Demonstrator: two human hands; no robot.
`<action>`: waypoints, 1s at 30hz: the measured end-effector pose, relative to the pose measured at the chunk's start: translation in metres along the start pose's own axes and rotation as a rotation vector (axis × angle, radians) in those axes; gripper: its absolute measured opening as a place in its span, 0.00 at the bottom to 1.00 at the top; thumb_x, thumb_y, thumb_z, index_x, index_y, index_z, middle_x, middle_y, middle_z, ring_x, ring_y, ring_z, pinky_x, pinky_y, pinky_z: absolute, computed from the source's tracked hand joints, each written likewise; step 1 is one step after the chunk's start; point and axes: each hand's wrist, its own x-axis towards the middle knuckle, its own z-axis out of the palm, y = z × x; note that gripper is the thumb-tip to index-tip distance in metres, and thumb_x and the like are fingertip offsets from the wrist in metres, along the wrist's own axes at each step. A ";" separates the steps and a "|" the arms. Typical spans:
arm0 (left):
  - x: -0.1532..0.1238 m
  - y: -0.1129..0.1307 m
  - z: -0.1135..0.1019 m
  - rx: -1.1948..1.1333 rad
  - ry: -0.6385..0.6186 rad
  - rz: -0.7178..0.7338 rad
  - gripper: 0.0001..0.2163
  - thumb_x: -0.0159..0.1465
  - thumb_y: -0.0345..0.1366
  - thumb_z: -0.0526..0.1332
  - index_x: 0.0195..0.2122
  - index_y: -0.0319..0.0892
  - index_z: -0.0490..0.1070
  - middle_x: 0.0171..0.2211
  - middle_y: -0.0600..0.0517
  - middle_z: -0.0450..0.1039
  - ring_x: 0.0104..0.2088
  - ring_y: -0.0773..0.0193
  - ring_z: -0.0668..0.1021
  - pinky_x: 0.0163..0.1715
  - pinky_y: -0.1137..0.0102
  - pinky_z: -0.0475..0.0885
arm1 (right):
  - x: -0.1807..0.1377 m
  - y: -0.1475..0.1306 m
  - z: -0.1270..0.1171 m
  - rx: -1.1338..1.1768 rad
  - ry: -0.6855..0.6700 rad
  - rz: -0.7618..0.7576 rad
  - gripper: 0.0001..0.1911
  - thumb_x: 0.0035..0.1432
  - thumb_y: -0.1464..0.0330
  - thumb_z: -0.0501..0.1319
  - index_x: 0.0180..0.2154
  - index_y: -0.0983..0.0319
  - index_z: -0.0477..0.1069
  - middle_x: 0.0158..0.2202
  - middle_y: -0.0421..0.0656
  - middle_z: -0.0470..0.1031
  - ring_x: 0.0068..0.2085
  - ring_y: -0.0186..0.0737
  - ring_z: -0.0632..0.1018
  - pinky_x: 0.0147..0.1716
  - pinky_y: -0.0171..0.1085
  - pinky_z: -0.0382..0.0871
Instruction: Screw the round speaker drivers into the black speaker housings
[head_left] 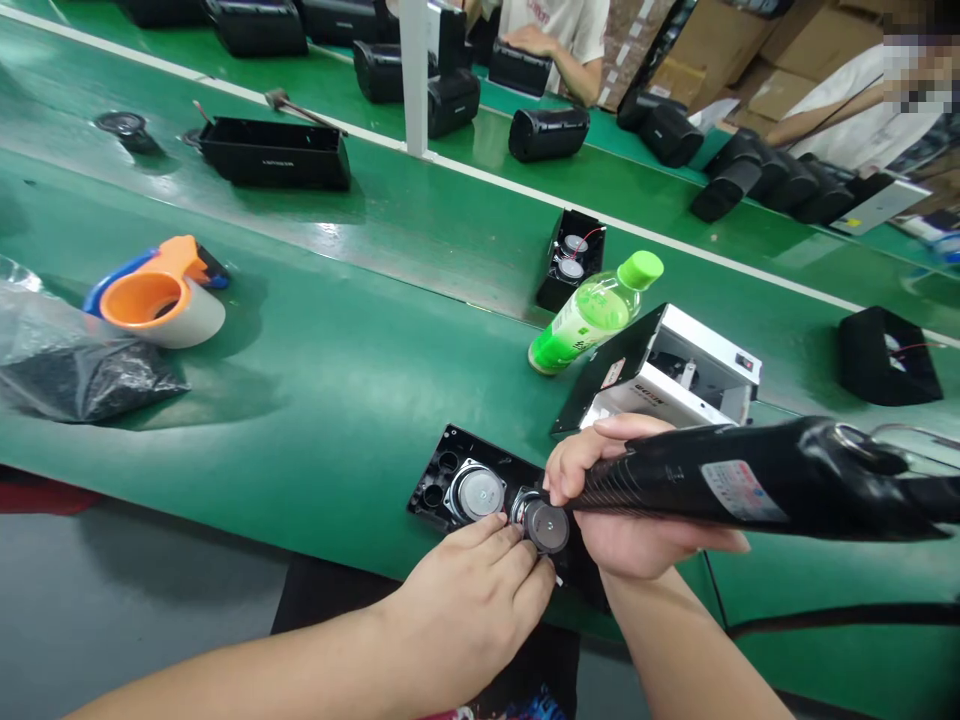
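Note:
A black speaker panel [499, 462] lies on the green bench, its inner side up, with two round speaker drivers in it. My left hand [480, 590] grips the edge of the right driver [547, 526], fingers curled against its rim; its thumb is hidden. Just left of those fingertips sits the other driver [480, 493]. My right hand [637, 535] is wrapped round a black electric screwdriver [675, 485], held nearly level. Its front end is over the right driver; the bit and any screw cannot be made out.
Behind the panel stand a screw feeder box [675, 375] and a green-capped bottle [592, 315]. At left are a tape dispenser [161, 295] and a plastic bag of dark small parts [82, 375]. Speaker housings [277, 155] stand along the line; two people work across it.

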 end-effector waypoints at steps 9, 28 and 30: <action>-0.003 -0.001 -0.001 -0.016 -0.035 0.003 0.18 0.76 0.38 0.59 0.64 0.37 0.74 0.58 0.45 0.82 0.60 0.53 0.82 0.73 0.55 0.65 | -0.010 0.007 -0.002 -0.039 -0.033 -0.009 0.39 0.58 0.28 0.60 0.50 0.52 0.77 0.24 0.35 0.77 0.21 0.41 0.75 0.23 0.41 0.75; 0.028 -0.065 -0.048 -0.047 -0.233 -0.344 0.40 0.60 0.52 0.79 0.70 0.47 0.70 0.72 0.41 0.70 0.73 0.35 0.69 0.73 0.33 0.63 | 0.006 -0.078 -0.023 -0.022 0.240 -0.162 0.36 0.65 0.33 0.59 0.57 0.51 0.76 0.26 0.37 0.76 0.22 0.40 0.72 0.24 0.42 0.72; 0.032 -0.064 -0.046 -0.048 -0.255 -0.367 0.41 0.59 0.51 0.81 0.71 0.47 0.70 0.70 0.42 0.72 0.71 0.36 0.71 0.71 0.36 0.67 | 0.019 -0.093 -0.039 -0.135 0.286 -0.267 0.36 0.58 0.34 0.68 0.55 0.53 0.77 0.26 0.37 0.78 0.22 0.42 0.74 0.23 0.43 0.73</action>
